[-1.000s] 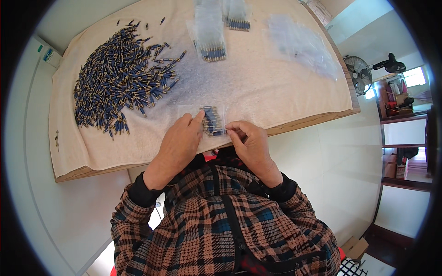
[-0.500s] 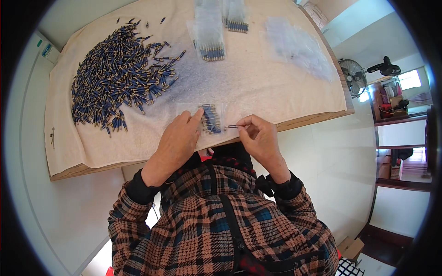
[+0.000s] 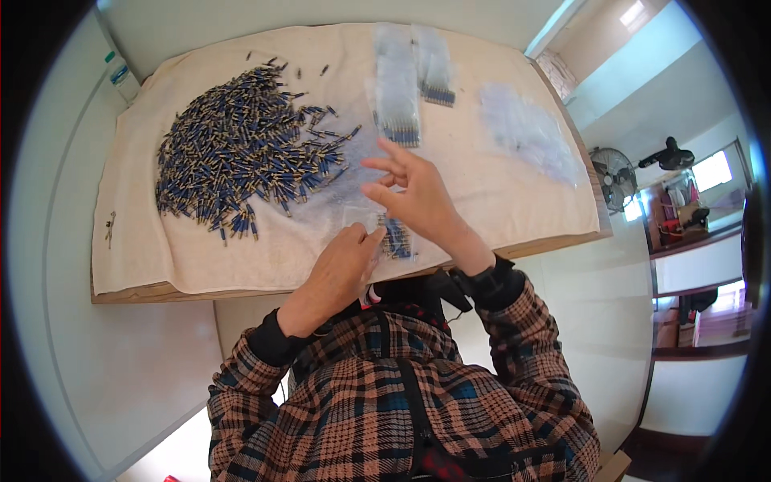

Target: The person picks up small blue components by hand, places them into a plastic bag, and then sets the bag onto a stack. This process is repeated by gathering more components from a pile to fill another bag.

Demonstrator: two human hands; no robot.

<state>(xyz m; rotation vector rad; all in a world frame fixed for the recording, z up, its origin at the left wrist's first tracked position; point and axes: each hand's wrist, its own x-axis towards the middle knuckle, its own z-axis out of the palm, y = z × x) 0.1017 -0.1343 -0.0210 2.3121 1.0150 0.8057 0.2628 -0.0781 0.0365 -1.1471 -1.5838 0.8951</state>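
Observation:
A small clear plastic bag (image 3: 398, 241) with a row of blue pieces with brass-coloured ends lies near the table's front edge. My left hand (image 3: 337, 269) grips its left side, with the fingers closed at the bag's edge. Over the bag's far end hovers my right hand (image 3: 418, 197), fingers spread and pointing toward the upper left, with nothing visible in them. Farther left lies a large heap of the same loose blue-and-brass pieces (image 3: 233, 149). Its nearest stray pieces are a short way from my right fingertips.
Filled clear bags (image 3: 397, 88) lie stacked at the back, with another filled stack (image 3: 435, 68) beside them. Flat clear bags (image 3: 530, 132) spread out on the right. A cream towel (image 3: 144, 257) covers the wooden table. A bottle (image 3: 122, 78) stands behind the far left corner.
My right hand has moved up and left from beside the bag, and its fingers have opened; the piece it pinched is no longer in them. My left hand stays at the bag.

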